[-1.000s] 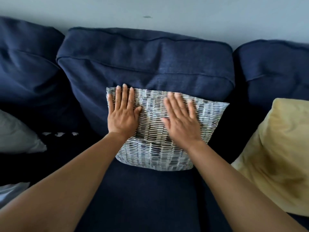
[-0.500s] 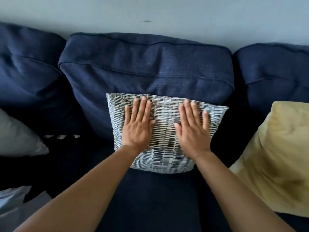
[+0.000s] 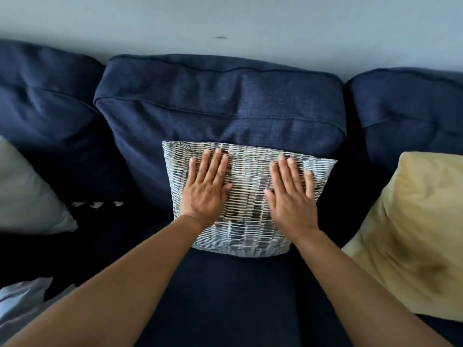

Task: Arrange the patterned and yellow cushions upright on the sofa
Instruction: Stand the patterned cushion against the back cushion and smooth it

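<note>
The patterned cushion (image 3: 248,194), white with grey-blue dashes, stands upright against the navy sofa's middle back cushion (image 3: 220,106). My left hand (image 3: 205,189) lies flat on its left half, fingers together and pointing up. My right hand (image 3: 290,196) lies flat on its right half in the same way. Neither hand grips the fabric. The yellow cushion (image 3: 411,234) leans at the right side of the sofa, apart from both hands; its right part runs out of the frame.
A pale grey cushion (image 3: 27,196) rests at the sofa's left end, with light cloth (image 3: 22,299) below it at the bottom left. The navy seat (image 3: 225,296) lies in front of the patterned cushion. A grey wall (image 3: 225,18) rises behind the sofa.
Both hands slid rightward and down from the cushion's top edge and now lie flat on its middle. The cushion stands more squarely against the back cushion.
</note>
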A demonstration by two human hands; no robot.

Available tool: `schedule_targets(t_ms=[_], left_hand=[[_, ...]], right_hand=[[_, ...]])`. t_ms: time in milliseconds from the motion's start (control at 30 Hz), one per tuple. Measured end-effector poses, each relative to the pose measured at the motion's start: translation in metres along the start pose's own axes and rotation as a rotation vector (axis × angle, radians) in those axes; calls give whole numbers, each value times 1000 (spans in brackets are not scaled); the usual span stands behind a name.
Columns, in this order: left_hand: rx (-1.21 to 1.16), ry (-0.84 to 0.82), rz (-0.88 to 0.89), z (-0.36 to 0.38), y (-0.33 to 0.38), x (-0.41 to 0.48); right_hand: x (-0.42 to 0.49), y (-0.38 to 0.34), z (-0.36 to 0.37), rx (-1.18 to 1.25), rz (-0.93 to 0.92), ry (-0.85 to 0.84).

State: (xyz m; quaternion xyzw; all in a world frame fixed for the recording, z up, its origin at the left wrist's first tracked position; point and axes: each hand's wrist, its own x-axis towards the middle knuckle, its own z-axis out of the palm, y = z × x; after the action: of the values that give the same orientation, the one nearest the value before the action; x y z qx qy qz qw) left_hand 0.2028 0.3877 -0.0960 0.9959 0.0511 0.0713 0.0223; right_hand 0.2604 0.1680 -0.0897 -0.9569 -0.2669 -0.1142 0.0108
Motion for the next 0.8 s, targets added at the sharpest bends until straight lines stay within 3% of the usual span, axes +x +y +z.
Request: schedule_targets(t_ms=[167, 267, 367, 500, 600, 800], left_hand=[[-39, 19, -144, -13, -13, -3], [-82, 73, -10, -18, 12, -8], [-15, -13, 79, -10, 22, -17], [20, -81, -27, -7, 7, -22], [3, -91, -119, -11, 1, -23], [-209, 27, -8, -65, 59, -38]], right_hand=[[-3, 16, -11, 32, 160, 53], [-3, -7, -13, 34, 1, 66], [-10, -21, -7, 9, -120, 8], [-18, -7, -9, 47, 140, -69], [-17, -5, -13, 85, 219, -103], [-45, 9, -60, 247, 300, 88]])
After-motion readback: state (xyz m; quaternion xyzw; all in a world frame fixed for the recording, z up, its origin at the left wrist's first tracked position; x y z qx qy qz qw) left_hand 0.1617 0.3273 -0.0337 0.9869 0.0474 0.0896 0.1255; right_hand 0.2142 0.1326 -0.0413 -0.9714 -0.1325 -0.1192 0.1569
